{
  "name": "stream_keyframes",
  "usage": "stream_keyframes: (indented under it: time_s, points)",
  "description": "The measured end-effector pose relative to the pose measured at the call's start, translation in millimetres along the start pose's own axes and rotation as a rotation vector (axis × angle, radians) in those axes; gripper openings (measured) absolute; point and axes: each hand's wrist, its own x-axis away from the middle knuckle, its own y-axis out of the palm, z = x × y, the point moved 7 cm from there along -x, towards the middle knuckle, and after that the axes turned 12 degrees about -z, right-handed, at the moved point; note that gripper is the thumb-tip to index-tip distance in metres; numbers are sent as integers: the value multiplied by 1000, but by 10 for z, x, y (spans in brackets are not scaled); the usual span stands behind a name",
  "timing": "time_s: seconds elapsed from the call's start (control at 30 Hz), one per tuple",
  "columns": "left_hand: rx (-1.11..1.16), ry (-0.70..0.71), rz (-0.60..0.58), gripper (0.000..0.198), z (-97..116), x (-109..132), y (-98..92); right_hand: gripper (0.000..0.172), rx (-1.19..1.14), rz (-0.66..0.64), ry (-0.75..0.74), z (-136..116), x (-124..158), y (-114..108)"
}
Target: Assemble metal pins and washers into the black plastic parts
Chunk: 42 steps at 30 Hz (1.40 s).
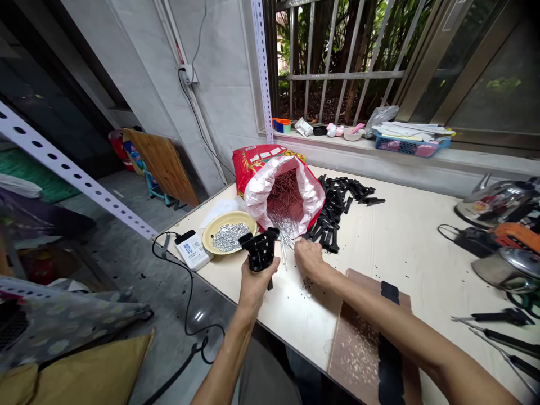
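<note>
My left hand (255, 281) is wrapped around a bunch of black plastic handle-like parts (260, 250), held upright at the table's near edge. My right hand (312, 260) is closed, its fingertips hidden, at the edge of a pile of similar black parts (333, 216). Beside it, thin metal rods (284, 239) spill from the mouth of a red and white sack (284, 197) filled with rods. Left of the sack stands a yellow bowl (207, 239) of small silvery metal pieces (231, 237). Tiny rings (307, 288) lie scattered below my right hand.
A brown board (354, 349) with a black strip (390, 343) lies under my right forearm. At the right are a kettle (498, 202), a metal pot (506, 270) and several black-handled tools (502, 318). A white box (194, 250) with a cable sits at the left edge.
</note>
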Motion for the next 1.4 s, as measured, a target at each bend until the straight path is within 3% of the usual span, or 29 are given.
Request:
stream_keyframes:
  time_s: [0.07,0.17,0.27,0.33,0.53,0.7,0.87,1.0,1.07,1.17,1.3,1.4]
  points:
    - [-79,22,24,26,-29,-35,-78,23,19,21,31,105,55,-183]
    - [-193,86,-12,23,-19,-80,-96,25,12,164,-38,245,228,-708]
    - [-285,137,-120,20,9,-98,51,26,-16,459,-315,166,529,-1322]
    - [-338,154,-175,17,30,-97,166,23,53,551,-444,51,685,-1558]
    - [-524,208,-272,16,159,-65,366,17,380,508,-588,-253,803,-1695]
    - [-631,193,-280,18,213,-40,399,18,374,383,-712,-359,804,-1734]
    - [-604,197,-306,15,187,-46,391,17,107,170,-896,-401,643,-1708]
    - [-538,199,-343,16,144,-66,386,21,-192,93,-981,-377,483,-1658]
    - [-481,187,-324,16,143,-73,357,27,-333,88,-953,-304,377,-1576]
    - [-372,143,-227,20,173,-67,256,23,-435,142,-709,-56,114,-1269]
    - [-306,138,-130,23,272,-40,168,23,-238,43,-184,300,-255,-463]
    - [-248,123,-86,23,293,-63,138,16,-192,18,-77,315,-368,-49]
